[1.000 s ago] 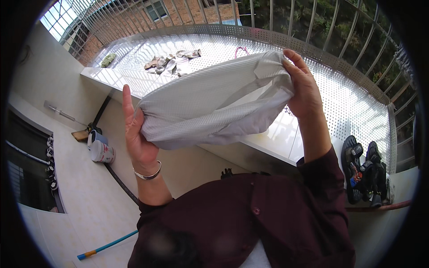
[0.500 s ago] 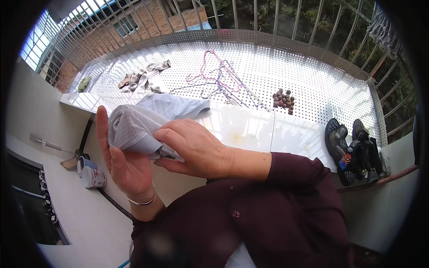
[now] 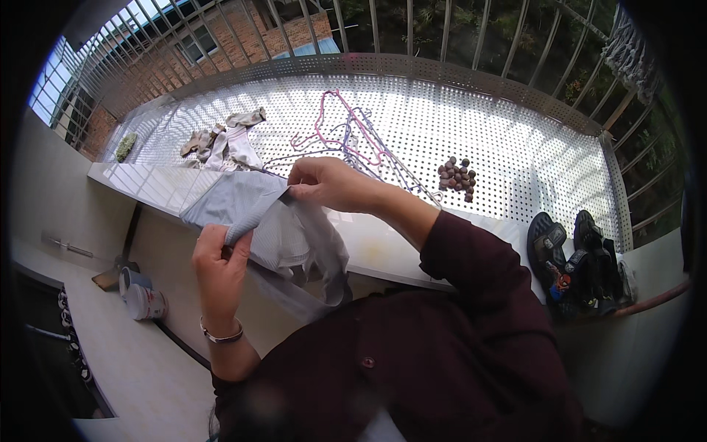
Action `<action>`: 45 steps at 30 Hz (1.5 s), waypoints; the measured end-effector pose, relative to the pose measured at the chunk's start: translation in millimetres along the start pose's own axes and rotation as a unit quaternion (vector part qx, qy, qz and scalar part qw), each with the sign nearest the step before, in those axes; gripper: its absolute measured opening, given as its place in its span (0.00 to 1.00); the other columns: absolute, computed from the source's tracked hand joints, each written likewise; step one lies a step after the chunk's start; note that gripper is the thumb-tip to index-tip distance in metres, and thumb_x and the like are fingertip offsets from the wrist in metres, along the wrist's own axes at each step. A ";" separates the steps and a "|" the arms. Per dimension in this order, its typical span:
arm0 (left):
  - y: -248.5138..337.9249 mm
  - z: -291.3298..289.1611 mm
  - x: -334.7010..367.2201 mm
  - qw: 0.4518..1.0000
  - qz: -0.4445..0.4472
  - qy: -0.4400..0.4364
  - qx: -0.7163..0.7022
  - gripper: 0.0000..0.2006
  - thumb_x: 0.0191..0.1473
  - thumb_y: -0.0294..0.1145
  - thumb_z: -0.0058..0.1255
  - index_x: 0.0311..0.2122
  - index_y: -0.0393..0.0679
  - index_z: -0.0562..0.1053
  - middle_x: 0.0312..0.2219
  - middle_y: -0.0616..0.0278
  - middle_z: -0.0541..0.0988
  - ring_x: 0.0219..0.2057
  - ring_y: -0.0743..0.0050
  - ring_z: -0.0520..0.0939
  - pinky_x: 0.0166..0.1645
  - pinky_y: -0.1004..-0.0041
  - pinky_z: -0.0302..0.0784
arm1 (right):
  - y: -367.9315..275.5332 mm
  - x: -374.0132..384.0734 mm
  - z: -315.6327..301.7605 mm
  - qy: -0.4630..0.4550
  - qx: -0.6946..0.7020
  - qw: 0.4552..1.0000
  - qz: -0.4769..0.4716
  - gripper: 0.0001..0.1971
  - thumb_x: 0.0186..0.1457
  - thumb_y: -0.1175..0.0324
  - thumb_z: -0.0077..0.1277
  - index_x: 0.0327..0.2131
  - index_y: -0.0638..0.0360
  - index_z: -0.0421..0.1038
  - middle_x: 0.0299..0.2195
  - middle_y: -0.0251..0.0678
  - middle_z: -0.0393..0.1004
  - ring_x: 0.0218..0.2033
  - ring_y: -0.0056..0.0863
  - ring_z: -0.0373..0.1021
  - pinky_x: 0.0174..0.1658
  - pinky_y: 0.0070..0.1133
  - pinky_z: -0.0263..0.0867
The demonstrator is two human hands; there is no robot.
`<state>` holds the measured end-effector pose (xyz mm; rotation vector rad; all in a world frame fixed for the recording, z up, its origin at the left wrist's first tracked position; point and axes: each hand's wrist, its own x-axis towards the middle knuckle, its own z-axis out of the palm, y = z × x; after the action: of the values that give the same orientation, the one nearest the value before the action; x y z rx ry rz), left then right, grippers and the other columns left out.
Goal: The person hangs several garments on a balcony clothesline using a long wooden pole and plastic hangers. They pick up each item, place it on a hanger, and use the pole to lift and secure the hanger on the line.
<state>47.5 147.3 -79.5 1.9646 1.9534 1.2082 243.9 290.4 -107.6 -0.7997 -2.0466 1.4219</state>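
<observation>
A pale blue-grey shirt [image 3: 280, 239] with a fine pattern is stretched between my hands over the white ledge. My left hand [image 3: 219, 269] is closed, thumb and fingers pinching one end of a folded edge. Higher and to the right, my right hand [image 3: 331, 184] pinches the same edge near its dark inner side. Below the hands the cloth hangs in loose, slightly blurred folds off the front of the ledge. Part of it rests on the ledge at the left. Just behind my right hand lie pink and blue-purple clothes hangers [image 3: 353, 140], partly hidden.
Several socks [image 3: 221, 144] lie on the perforated metal shelf [image 3: 412, 110], left of the hangers. A cluster of small round brown things [image 3: 456, 177] sits to the right. Dark sandals [image 3: 549, 243] stand at the ledge's right end. Railings [image 3: 412, 29] bound the far side. White tubs [image 3: 145, 302] are lower left.
The bunched shirt has been spread out. My left hand has gone from open fingers under the cloth to a pinch on its edge; my right hand has moved up and away.
</observation>
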 end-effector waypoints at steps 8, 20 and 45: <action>-6.8 53.1 20.2 0.977 -0.089 0.005 -0.195 0.06 0.57 0.29 0.52 0.33 0.36 0.72 0.22 0.74 0.67 0.24 0.89 0.64 0.27 0.83 0.61 | 156.5 56.2 -70.0 0.090 -0.382 0.905 0.164 0.22 0.49 0.57 0.57 0.44 0.62 0.68 0.39 0.52 0.71 0.44 0.47 0.68 0.47 0.34 0.65; 7.5 76.2 16.9 0.939 -0.170 -0.078 -0.289 0.08 0.58 0.27 0.51 0.41 0.37 0.75 0.25 0.78 0.71 0.25 0.94 0.64 0.29 0.87 0.59 | 216.0 75.7 -82.1 0.064 -0.411 0.868 0.270 0.25 0.48 0.57 0.58 0.46 0.60 0.65 0.41 0.48 0.71 0.45 0.44 0.70 0.45 0.33 0.68; 10.6 72.8 -4.5 0.930 -0.162 -0.062 -0.324 0.10 0.57 0.24 0.51 0.43 0.36 0.75 0.32 0.71 0.77 0.33 0.89 0.73 0.39 0.84 0.68 | 199.5 79.3 -89.1 0.420 -0.412 0.808 0.022 0.45 0.38 0.67 0.61 0.59 0.69 0.49 0.35 0.43 0.64 0.36 0.38 0.65 0.40 0.31 0.65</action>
<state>99.9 173.5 -124.3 1.2939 1.4673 1.3618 286.2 459.2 -261.7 -1.4779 -1.8036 -0.0130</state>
